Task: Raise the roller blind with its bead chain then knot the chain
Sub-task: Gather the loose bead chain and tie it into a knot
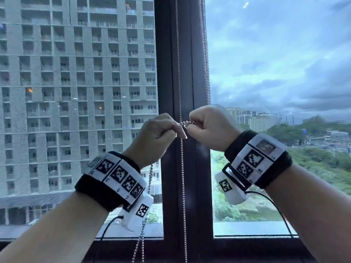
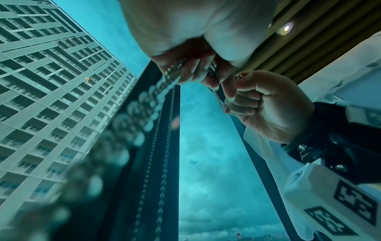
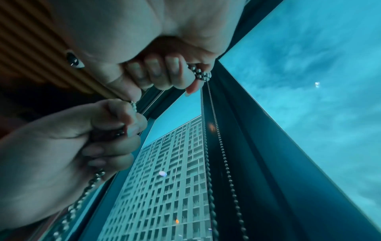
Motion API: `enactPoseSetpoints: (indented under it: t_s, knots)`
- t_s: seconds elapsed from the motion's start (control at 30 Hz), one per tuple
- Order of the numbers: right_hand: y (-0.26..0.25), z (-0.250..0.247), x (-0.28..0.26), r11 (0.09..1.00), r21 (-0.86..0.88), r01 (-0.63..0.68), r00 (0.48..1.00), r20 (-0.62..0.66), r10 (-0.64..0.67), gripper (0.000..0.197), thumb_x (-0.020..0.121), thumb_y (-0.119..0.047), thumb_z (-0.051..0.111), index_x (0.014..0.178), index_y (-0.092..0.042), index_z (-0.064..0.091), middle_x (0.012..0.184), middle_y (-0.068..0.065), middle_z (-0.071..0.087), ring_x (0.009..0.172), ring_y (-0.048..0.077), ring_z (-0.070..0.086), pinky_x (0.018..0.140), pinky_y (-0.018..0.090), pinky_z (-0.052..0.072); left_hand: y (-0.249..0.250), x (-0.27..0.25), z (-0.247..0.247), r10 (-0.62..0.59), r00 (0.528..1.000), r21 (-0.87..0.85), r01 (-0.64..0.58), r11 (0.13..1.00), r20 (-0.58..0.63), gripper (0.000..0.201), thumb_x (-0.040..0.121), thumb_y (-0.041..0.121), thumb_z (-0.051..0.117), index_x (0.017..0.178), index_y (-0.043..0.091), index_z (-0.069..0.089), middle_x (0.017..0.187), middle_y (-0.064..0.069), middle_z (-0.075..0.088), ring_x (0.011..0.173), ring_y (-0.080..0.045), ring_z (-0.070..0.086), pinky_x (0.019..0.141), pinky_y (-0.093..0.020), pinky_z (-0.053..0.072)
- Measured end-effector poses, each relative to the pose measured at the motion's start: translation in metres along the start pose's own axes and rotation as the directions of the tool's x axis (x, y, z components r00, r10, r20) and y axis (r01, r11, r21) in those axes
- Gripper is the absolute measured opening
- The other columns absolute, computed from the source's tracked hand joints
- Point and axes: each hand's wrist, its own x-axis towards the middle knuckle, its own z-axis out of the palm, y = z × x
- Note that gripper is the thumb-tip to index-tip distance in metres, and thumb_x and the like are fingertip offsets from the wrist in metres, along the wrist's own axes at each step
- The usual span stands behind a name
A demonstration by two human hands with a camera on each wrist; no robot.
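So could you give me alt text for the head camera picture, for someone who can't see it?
Two hands, left and right, pinch a bead chain between them before a dark window frame. Marker bands wrap both wrists; a tower block and cloudy sky lie outside.

Left hand [image 1: 155, 136] and right hand [image 1: 209, 128] raised, fingers [image 3: 173, 71] curled, fists close together.

Both hands [image 1: 182, 133] pinch bead chain [image 1: 190, 123] taut btwn fists, at window frame [image 1: 168, 73].
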Motion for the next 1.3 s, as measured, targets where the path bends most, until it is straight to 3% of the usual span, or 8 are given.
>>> enactPoseSetpoints:
  t_s: [0.23,0.4,0.5,0.63,0.8,0.97,1.13,1.3]
  knots:
    - [0.002,-0.011,0.018,0.850,0.505,-0.152,0.954,-0.152,0.260,0.040,0.081,-0.016,0.061,0.049,-0.019,0.037,0.049,-0.002,0.033,0.050,0.011,0.035,0.050,0.031,0.034,0.015,0.037,0.001,-0.020,0.998,0.195,0.031,0.980,-0.060,0.032,0.086,0.008,0.044,0.081,0.023,0.072,0.080,0.009,0.049,0.073,0.003,0.050,0.068,-0.007,0.034]
    - [0.000,-0.016,0.025,0.399,0.897,-0.193,0.898,-0.002,0.439,0.039,0.088,0.002,0.045,0.055,-0.016,0.035,0.044,-0.010,0.036,0.039,0.006,0.030,0.047,0.021,0.032,0.028,0.062,0.012,-0.042,0.998,0.177,0.052,0.983,-0.056,0.031,0.090,0.016,0.037,0.087,0.013,0.067,0.073,0.013,0.046,0.068,0.007,0.049,0.068,-0.012,0.035]
    - [-0.001,-0.021,0.025,0.169,0.970,-0.177,0.873,0.076,0.482,0.034,0.089,0.001,0.040,0.060,-0.015,0.038,0.052,-0.003,0.035,0.043,0.010,0.027,0.047,0.022,0.034,0.036,0.067,0.015,-0.048,0.998,0.112,0.053,0.992,-0.046,0.044,0.099,0.026,0.036,0.070,-0.004,0.052,0.055,0.006,0.033,0.044,-0.007,0.034,0.053,-0.027,0.032]
    - [-0.002,-0.026,0.021,-0.036,0.988,-0.152,0.875,0.151,0.461,0.030,0.090,-0.001,0.037,0.063,-0.012,0.045,0.056,-0.001,0.038,0.049,0.011,0.027,0.050,0.023,0.036,0.037,0.068,0.018,-0.114,0.993,0.079,0.113,0.990,0.008,0.048,0.100,0.034,0.038,0.080,-0.002,0.062,0.039,0.006,0.043,0.033,-0.002,0.035,0.042,-0.017,0.030]
    - [0.000,-0.024,0.022,-0.226,0.964,-0.140,0.819,0.241,0.521,0.024,0.089,0.001,0.036,0.073,-0.007,0.052,0.063,0.000,0.034,0.046,0.008,0.032,0.047,0.018,0.042,0.032,0.068,0.025,-0.201,0.974,-0.182,0.179,0.967,-0.109,0.027,0.093,0.031,0.054,0.082,0.008,0.064,0.075,-0.018,0.063,0.062,-0.014,0.048,0.063,-0.029,0.043]
    - [0.005,-0.012,0.023,0.080,0.983,-0.163,0.684,0.055,0.727,0.024,0.087,0.008,0.039,0.081,-0.014,0.048,0.066,0.002,0.041,0.053,0.012,0.043,0.051,0.029,0.051,0.030,0.064,0.030,-0.337,0.940,-0.254,0.315,0.914,-0.049,0.023,0.097,0.027,0.043,0.077,0.021,0.052,0.080,-0.003,0.060,0.055,-0.005,0.045,0.053,-0.020,0.039]
    - [0.010,0.005,0.021,0.677,0.665,-0.314,0.749,-0.265,0.608,0.040,0.080,0.001,0.047,0.056,-0.027,0.061,0.063,-0.008,0.058,0.056,0.017,0.052,0.057,0.045,0.055,0.031,0.062,0.028,-0.400,0.914,-0.443,0.385,0.810,0.064,0.028,0.099,0.023,0.034,0.077,0.022,0.050,0.074,0.006,0.049,0.066,-0.009,0.052,0.066,-0.028,0.038]
    - [0.008,0.005,0.026,0.620,0.686,-0.382,0.817,-0.064,0.574,0.029,0.086,-0.005,0.046,0.067,-0.018,0.062,0.067,-0.001,0.059,0.058,0.012,0.054,0.057,0.034,0.048,0.029,0.057,0.026,-0.358,0.900,-0.644,0.431,0.632,0.250,0.042,0.097,0.021,0.033,0.061,0.023,0.054,0.062,0.005,0.056,0.059,-0.010,0.052,0.060,-0.027,0.038]
